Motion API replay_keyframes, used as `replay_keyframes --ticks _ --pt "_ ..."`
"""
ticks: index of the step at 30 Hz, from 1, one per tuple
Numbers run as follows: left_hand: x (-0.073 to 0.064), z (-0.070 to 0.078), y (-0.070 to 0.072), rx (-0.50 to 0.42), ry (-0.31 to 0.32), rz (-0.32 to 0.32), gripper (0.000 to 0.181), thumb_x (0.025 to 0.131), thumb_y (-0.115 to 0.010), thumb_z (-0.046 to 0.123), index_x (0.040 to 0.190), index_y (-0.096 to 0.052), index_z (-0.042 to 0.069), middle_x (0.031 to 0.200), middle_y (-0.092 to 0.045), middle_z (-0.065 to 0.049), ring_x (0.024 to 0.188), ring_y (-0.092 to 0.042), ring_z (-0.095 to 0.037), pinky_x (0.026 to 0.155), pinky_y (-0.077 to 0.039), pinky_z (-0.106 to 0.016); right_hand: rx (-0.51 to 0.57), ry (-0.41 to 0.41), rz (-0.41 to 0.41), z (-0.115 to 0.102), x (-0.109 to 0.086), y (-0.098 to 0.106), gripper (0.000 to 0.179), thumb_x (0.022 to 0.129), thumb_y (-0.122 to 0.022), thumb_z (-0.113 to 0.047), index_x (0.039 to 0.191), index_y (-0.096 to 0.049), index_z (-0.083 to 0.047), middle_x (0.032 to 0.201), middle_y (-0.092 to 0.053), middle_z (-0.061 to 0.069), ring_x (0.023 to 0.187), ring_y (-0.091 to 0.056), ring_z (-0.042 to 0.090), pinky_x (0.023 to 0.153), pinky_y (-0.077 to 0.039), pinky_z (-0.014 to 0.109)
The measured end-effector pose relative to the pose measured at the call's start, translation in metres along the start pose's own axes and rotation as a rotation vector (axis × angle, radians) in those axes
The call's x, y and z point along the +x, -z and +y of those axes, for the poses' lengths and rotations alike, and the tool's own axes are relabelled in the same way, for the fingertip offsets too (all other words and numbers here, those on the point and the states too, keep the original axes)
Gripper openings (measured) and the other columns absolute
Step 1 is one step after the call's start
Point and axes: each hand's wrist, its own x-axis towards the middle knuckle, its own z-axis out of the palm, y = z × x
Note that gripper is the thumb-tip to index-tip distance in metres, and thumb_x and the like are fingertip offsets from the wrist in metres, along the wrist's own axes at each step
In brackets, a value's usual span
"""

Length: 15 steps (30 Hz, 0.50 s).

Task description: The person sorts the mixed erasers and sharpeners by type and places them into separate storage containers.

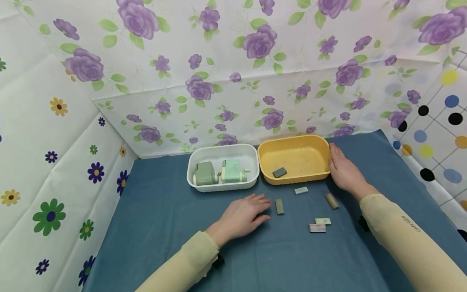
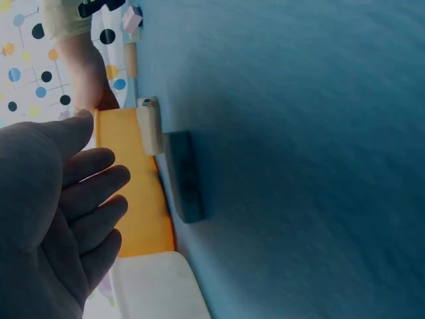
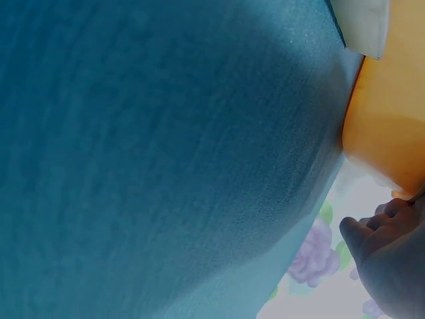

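Observation:
My right hand (image 1: 344,168) rests against the right end of a yellow plastic basket (image 1: 294,142), fingers fairly straight along its wall. One dark grey eraser (image 1: 279,172) lies inside that basket. My left hand (image 1: 240,215) is held over the cloth with relaxed fingers and nothing in its grasp. Just right of its fingertips lies a grey-green eraser (image 1: 279,206), seen also as a dark block (image 2: 182,176) in the left wrist view. Around it on the cloth are a pale eraser (image 1: 301,190), a tan eraser (image 1: 331,200), a light green eraser (image 1: 322,221) and a pinkish eraser (image 1: 317,228).
Touching the yellow basket on its left is a white basket (image 1: 223,151). It holds a dark green crank sharpener (image 1: 205,173) and a mint green crank sharpener (image 1: 231,171). Blue cloth (image 1: 153,227) covers the table. A flowered sheet (image 1: 233,93) rises behind the baskets.

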Motion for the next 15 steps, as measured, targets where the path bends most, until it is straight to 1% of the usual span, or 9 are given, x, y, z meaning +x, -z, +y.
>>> replay_keyframes --ticks 4,8,15 --pt "-0.008 -0.006 -0.003 -0.004 0.012 -0.028 0.045 0.110 -0.064 0.039 0.146 -0.068 0.014 0.149 -0.065 -0.001 0.148 -0.050 -0.019 0.125 -0.035 -0.035 0.000 -0.003 -0.004 0.001 0.001 -0.001 0.066 0.119 -0.021 -0.031 0.168 0.010 0.001 0.176 0.008 0.024 0.162 0.002 0.047 0.128 -0.008 0.065" --pt "-0.017 -0.013 -0.002 -0.018 0.029 -0.048 0.047 0.109 -0.064 0.040 0.148 -0.067 0.013 0.150 -0.064 -0.002 0.149 -0.049 -0.020 0.126 -0.033 -0.036 0.005 -0.002 -0.007 0.001 0.000 -0.002 0.066 0.119 -0.020 -0.031 0.168 0.010 0.001 0.176 0.010 0.023 0.162 0.003 0.046 0.128 -0.008 0.065" --pt "-0.023 -0.021 -0.002 -0.030 0.029 -0.054 0.050 0.108 -0.067 0.040 0.149 -0.066 0.011 0.150 -0.064 -0.004 0.149 -0.050 -0.024 0.126 -0.034 -0.038 0.003 0.003 0.000 0.001 0.000 0.000 0.066 0.119 -0.021 -0.032 0.168 0.010 0.001 0.176 0.008 0.024 0.162 0.002 0.047 0.128 -0.009 0.065"
